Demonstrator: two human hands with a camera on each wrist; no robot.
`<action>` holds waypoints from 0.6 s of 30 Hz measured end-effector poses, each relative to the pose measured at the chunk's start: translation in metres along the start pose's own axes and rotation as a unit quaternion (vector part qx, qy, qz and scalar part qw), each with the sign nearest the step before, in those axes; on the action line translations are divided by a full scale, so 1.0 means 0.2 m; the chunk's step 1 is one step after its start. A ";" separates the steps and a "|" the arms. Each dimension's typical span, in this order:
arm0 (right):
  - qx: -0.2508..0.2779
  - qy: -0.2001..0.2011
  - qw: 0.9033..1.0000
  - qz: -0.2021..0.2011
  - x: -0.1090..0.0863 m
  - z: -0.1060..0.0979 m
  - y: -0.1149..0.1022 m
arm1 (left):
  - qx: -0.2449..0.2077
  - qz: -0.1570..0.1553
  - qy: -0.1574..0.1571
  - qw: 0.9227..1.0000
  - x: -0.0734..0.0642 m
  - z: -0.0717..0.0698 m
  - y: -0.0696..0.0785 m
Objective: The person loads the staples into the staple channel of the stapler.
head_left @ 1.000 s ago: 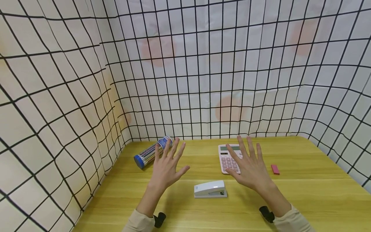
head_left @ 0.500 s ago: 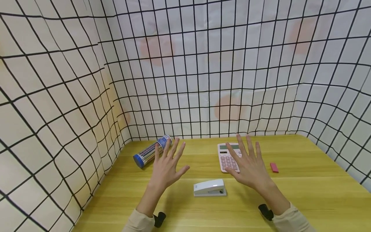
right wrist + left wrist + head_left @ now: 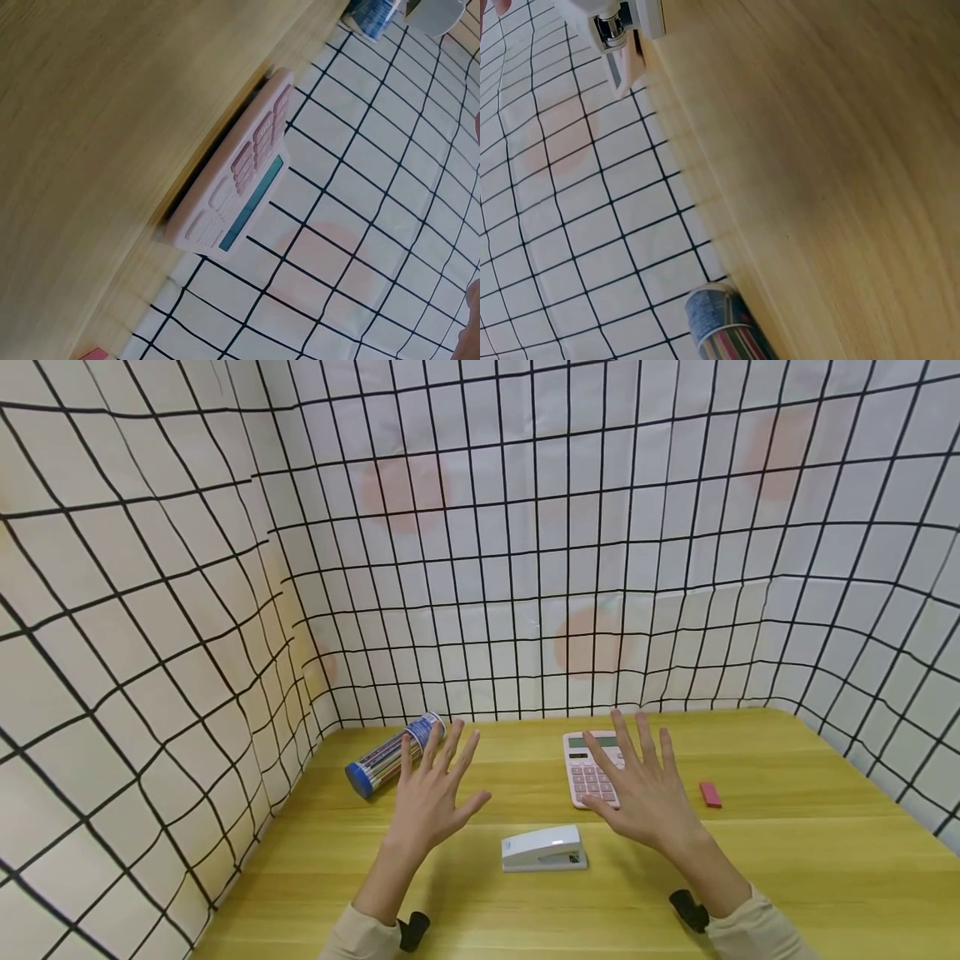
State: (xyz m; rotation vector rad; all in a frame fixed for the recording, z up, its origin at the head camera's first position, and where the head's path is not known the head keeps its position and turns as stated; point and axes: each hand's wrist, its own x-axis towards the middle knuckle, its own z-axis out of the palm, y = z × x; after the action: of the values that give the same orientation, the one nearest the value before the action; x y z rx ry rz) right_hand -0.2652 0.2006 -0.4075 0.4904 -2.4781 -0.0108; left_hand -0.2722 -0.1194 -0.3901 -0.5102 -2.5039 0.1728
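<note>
Nearest, beige cuffs (image 3: pixel 363 935) ended above small black devices (image 3: pixel 414 932) at both wrists. The left hand (image 3: pixel 432 797) and right hand (image 3: pixel 648 793) were raised with fingers straight and spread, gripping nothing. A white stapler (image 3: pixel 543 850) lay between them on the wooden table (image 3: pixel 525 914). Farther on, a pink eraser (image 3: pixel 710 794) rested to the right, a pink calculator (image 3: pixel 581 781) lay partly hidden behind the right fingers, and a tube of pencils (image 3: pixel 382 764) lay on its side beyond the left. A wall of black grid lines (image 3: pixel 517 568) stood behind. How high the hands hovered was hard to judge from above. The step looked like a hands-off pause; any grasp would have called for lowering a hand and curling its fingers.
</note>
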 end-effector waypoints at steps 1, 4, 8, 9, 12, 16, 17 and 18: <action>-0.001 0.000 1.000 0.000 0.00 0.00 0.00 | 0.001 0.001 0.000 1.000 0.00 0.00 0.00; -0.001 -0.004 1.000 -0.001 0.00 0.00 0.00 | 0.001 0.000 -0.002 1.000 0.00 0.00 0.00; 0.002 -0.004 1.000 -0.002 0.00 0.01 -0.01 | -0.001 0.001 -0.006 1.000 0.00 0.01 0.00; 0.004 -0.003 1.000 -0.003 0.00 0.00 -0.01 | -0.002 0.001 -0.007 1.000 0.00 0.01 0.00; 0.006 -0.001 1.000 -0.003 0.00 0.00 -0.01 | -0.002 0.002 -0.010 1.000 0.00 0.01 0.00; 0.008 -0.005 1.000 -0.002 0.00 0.00 -0.01 | -0.010 0.002 -0.011 1.000 0.00 0.01 0.01; 0.007 -0.005 1.000 -0.002 0.00 0.00 -0.02 | -0.012 0.002 -0.011 1.000 0.00 0.01 0.01; 0.006 -0.005 1.000 -0.002 0.00 0.00 -0.02 | -0.012 0.002 -0.010 1.000 0.00 0.01 0.01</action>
State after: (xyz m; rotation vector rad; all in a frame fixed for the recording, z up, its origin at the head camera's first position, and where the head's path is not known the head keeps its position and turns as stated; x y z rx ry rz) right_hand -0.2638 0.1976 -0.4073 0.5011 -2.4888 0.0013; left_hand -0.2729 -0.1179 -0.3915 -0.5252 -2.5281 0.1503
